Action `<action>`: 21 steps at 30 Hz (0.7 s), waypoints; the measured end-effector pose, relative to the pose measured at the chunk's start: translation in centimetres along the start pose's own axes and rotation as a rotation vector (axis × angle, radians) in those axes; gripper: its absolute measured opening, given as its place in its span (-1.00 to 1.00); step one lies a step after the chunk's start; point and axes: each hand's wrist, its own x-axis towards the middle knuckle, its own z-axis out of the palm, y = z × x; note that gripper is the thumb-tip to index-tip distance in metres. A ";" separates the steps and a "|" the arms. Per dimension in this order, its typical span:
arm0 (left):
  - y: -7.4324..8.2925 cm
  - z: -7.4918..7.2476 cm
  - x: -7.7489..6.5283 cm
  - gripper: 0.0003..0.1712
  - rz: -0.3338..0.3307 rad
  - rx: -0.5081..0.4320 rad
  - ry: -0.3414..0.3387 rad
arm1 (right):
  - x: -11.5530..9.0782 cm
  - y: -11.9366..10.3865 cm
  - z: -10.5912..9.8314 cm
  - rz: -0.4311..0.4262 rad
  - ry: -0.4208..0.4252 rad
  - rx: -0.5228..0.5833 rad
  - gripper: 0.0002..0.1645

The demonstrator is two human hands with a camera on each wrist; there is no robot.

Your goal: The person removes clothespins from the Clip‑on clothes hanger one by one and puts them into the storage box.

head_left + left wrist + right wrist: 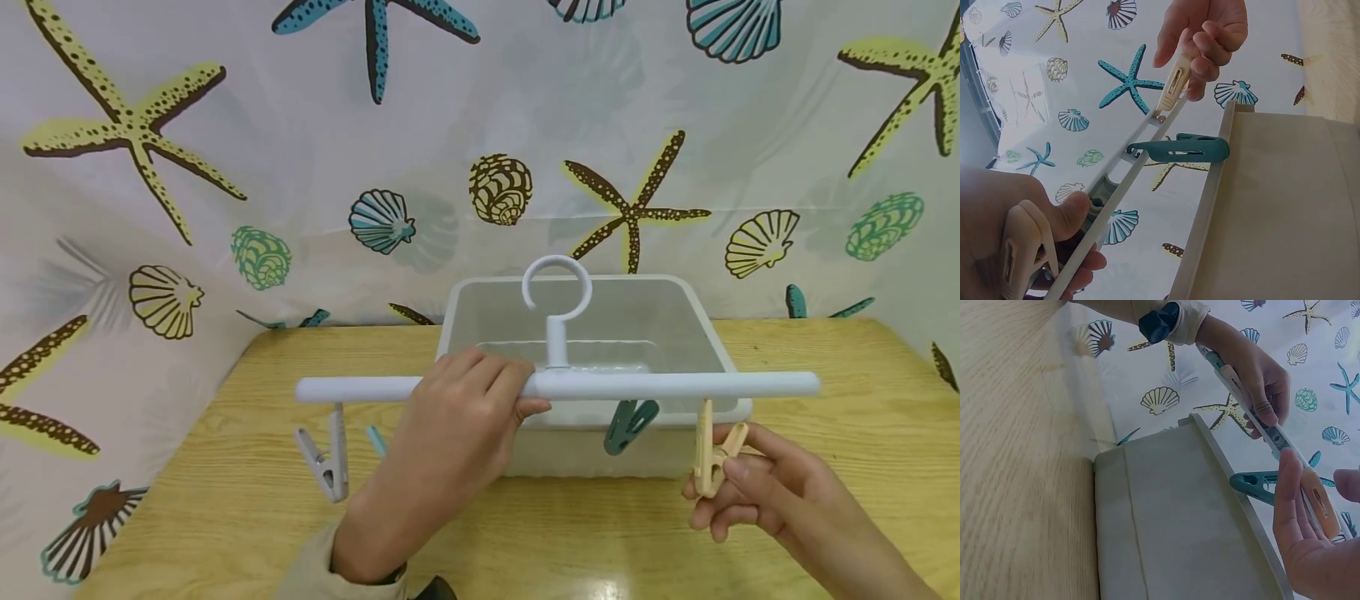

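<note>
A white clip hanger [637,385] is held level, its ring-like hook [557,343] pointing up. My left hand [457,425] grips the bar left of the hook, with fingers over it and thumb beneath. Near the bar's right end hangs a pale yellow clothespin [705,450]. My right hand [780,483] holds this clothespin between thumb and fingers. A dark green clothespin [628,427] hangs nearer the middle. On the left side are a grey clothespin [337,458] and a light blue one [377,440], mostly hidden behind my left wrist.
Behind the hanger, a translucent white plastic bin [600,454] stands on the wooden table [225,500]. A pale cloth [315,167] printed with starfish and shells hangs at the back and sides.
</note>
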 end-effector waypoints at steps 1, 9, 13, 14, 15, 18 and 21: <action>0.1 0.0 0.0 -0.73 0.002 -0.003 -0.004 | 0.0 0.2 0.0 -0.004 -0.023 0.040 -0.50; 0.3 0.2 0.0 -0.73 0.000 -0.004 -0.019 | 0.1 0.8 0.5 -0.150 -0.051 -0.028 -0.50; 0.3 0.3 -0.1 -0.73 -0.005 -0.005 -0.019 | -0.2 0.4 1.2 -0.144 0.162 -0.327 -0.64; 0.3 0.3 -0.1 -0.73 -0.005 -0.005 -0.019 | -0.3 0.2 1.4 -0.131 0.214 -0.401 -0.67; 0.3 0.3 -0.2 -0.74 -0.005 -0.006 -0.019 | -0.4 0.1 1.6 -0.131 0.255 -0.468 -0.69; 0.3 0.2 -0.2 -0.74 -0.002 -0.008 -0.022 | -0.4 -0.1 2.2 -0.134 0.348 -0.630 -0.75; 0.3 0.3 -0.2 -0.74 -0.002 -0.007 -0.031 | -0.4 -0.3 2.6 -0.132 0.429 -0.727 -0.81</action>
